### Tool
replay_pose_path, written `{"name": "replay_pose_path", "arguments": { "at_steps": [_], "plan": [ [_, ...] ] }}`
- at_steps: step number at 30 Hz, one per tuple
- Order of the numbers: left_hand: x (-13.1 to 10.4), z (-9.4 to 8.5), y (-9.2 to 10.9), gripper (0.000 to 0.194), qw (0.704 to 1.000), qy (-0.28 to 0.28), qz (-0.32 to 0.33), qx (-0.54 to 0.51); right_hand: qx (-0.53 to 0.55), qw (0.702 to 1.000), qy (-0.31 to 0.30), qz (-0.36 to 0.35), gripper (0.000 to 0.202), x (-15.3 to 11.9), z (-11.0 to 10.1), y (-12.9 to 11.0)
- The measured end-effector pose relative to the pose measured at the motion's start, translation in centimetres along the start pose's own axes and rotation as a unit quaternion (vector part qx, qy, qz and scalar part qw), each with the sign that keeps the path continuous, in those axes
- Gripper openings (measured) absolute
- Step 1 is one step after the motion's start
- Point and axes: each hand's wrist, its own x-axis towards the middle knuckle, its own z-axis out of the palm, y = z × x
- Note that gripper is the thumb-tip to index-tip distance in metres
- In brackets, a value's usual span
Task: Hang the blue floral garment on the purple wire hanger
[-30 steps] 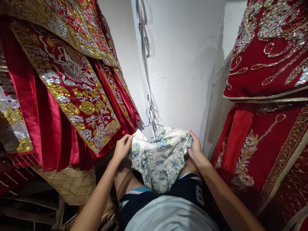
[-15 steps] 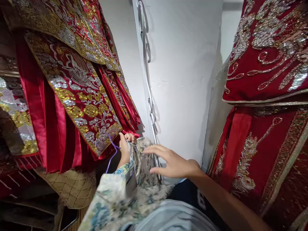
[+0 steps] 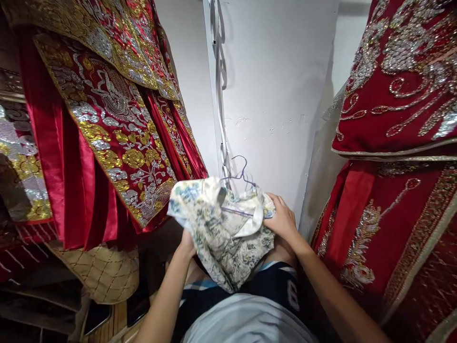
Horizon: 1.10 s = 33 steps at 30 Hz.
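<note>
Currently, a flowered shirt (image 3: 214,224) spreads between the person's two hands, over the lap. The right hand (image 3: 283,220) is clamped on its shoulder, with the thumb on the near side and the other fingers bent over the edge, close together. The left hand (image 3: 187,244) touches the opposite side from below; the cloth covers most of its fingers, so I cannot tell whether they are pinched together or spread. Above that hand, a blurred sleeve (image 3: 185,195) fans outward. A purple hanger (image 3: 243,176) sits in the neck opening, just to the left of the right fingertips; its hook stands up beyond both hands and its lower bar crosses the inside of the shirt. A pale collar (image 3: 250,226) folds down beside the right thumb. The lower part of the shirt hangs between the wrists, over dark shorts (image 3: 274,286) marked with a number, and nearer the body is a light top (image 3: 246,319). Beyond the fingers rises a white wall (image 3: 271,95) with a metal strip (image 3: 216,71) running up it. To the left of the left fingers hangs a red skirt (image 3: 117,138) covered with gold and silver sequins; below it, also left of that hand, is a tan quilted cloth (image 3: 103,274). To the right of the right fingers, well apart from them, hangs a red dress (image 3: 385,128) with beaded patterns.
</note>
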Motion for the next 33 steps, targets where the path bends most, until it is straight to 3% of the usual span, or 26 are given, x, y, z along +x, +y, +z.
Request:
{"name": "replay_pose_path", "arguments": {
  "at_steps": [2,4,6,9,11,13,14,17,19,23,27,30,33],
  "plan": [
    [-1.1,-2.3,-1.7,0.059,0.998,0.058,-0.016,0.025,-0.014,1.000,-0.017,0.013,0.069,1.6,-0.5,-0.1],
    [-2.4,-3.6,-4.0,0.055,0.990,0.123,-0.023,0.063,-0.007,0.999,-0.042,-0.018,0.074,2.7,-0.8,-0.7],
    [-3.9,-4.0,-6.5,0.057,0.982,0.168,-0.021,0.088,0.026,0.994,-0.073,-0.079,0.080,2.8,-0.8,-1.4],
    [-6.1,-2.9,-10.1,0.065,0.980,0.173,-0.052,0.084,0.121,0.982,-0.076,-0.126,0.076,0.6,-0.5,-1.7],
    [-7.1,-1.8,-11.6,0.063,0.981,0.162,-0.088,0.060,0.203,0.977,0.018,-0.062,0.052,-2.2,0.4,-1.9],
    [-7.7,-0.9,-12.3,0.062,0.982,0.147,-0.113,0.039,0.277,0.950,0.131,0.055,0.026,-5.4,2.2,-2.3],
    [-7.9,-0.5,-12.5,0.062,0.983,0.140,-0.113,0.031,0.300,0.939,0.128,0.108,0.029,-6.9,3.3,-2.7],
    [-7.9,0.0,-12.5,0.064,0.987,0.127,-0.091,0.026,0.326,0.922,-0.172,0.121,0.040,-10.2,6.8,-4.0],
    [-7.9,0.1,-12.3,0.064,0.988,0.132,-0.078,0.034,0.283,0.912,-0.275,0.111,0.042,-11.2,8.5,-4.8],
    [-8.0,-0.1,-11.9,0.059,0.987,0.131,-0.079,0.046,0.211,0.927,-0.278,0.134,0.040,-11.6,9.3,-4.9],
    [-7.9,-0.2,-12.0,0.057,0.986,0.110,-0.106,0.060,0.223,0.923,-0.279,0.142,0.036,-11.9,8.7,-4.2],
    [-7.7,-0.3,-12.3,0.054,0.979,0.166,-0.071,0.095,0.260,0.919,-0.267,0.132,0.039,-12.4,8.9,-3.8],
    [-7.8,-0.8,-12.0,0.052,0.945,0.273,-0.006,0.178,0.299,0.900,-0.260,0.179,0.045,-12.7,9.5,-3.7]
  ]
}}
